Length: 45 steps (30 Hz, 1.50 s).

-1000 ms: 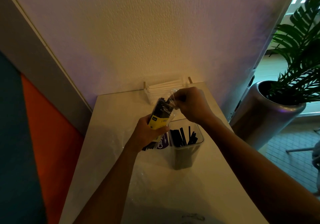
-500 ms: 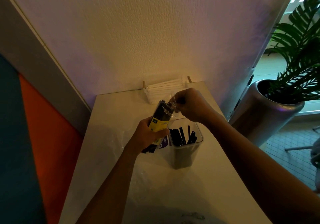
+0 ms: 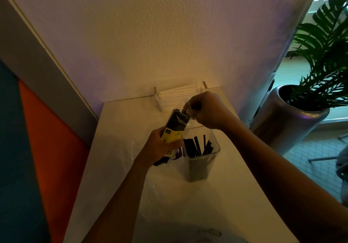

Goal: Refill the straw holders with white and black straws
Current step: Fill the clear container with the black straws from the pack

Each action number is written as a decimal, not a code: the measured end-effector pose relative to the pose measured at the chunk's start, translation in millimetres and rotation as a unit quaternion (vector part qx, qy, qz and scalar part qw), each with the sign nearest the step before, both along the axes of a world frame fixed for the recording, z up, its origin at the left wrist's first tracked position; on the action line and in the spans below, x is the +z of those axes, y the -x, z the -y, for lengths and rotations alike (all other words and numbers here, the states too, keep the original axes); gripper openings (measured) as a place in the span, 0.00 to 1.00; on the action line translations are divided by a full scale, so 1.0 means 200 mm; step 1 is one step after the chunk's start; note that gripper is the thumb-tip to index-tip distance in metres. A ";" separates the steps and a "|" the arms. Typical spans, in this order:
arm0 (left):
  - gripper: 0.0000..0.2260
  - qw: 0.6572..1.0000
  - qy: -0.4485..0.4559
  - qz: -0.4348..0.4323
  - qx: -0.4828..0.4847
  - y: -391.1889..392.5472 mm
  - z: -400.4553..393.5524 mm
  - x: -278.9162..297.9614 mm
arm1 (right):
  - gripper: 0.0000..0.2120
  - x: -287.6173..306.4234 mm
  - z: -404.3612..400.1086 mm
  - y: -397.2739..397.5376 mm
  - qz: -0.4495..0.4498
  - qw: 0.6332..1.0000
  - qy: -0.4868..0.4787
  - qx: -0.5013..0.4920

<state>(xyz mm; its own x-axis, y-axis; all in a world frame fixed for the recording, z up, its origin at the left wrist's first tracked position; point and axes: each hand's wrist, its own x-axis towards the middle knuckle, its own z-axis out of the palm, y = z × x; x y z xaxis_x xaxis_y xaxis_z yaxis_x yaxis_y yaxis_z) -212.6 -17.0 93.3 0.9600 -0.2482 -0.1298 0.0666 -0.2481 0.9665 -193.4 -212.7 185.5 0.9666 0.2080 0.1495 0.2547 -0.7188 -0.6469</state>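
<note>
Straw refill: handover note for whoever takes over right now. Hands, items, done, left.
Left hand grips the pack of black straws at its yellow label, tilted, above the table.
Right hand pinches the clear wrap at the pack's top end; pack does not look emptied.
Clear holder stands just right of the pack, part-filled with black straws.
White straws lie in the rack at the wall.
Done: white rack looks stocked.
Left: open the pack, put the black straws into the clear holder.

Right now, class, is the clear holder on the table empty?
No. The clear holder already has several black straws standing inside it.
</note>
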 end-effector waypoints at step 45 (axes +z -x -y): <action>0.13 0.999 0.035 -0.006 0.022 0.00 0.04 0.02 | 0.07 0.00 -0.01 0.03 0.013 0.966 -0.248 -0.075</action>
<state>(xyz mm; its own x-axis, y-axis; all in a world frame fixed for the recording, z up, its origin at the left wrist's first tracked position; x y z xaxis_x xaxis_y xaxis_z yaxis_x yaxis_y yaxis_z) -212.6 -24.9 96.8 0.9686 -0.2147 -0.1255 0.0880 -0.1759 0.9805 -198.6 -210.7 184.8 0.9751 -0.0370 0.2188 0.1921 -0.3524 -0.9159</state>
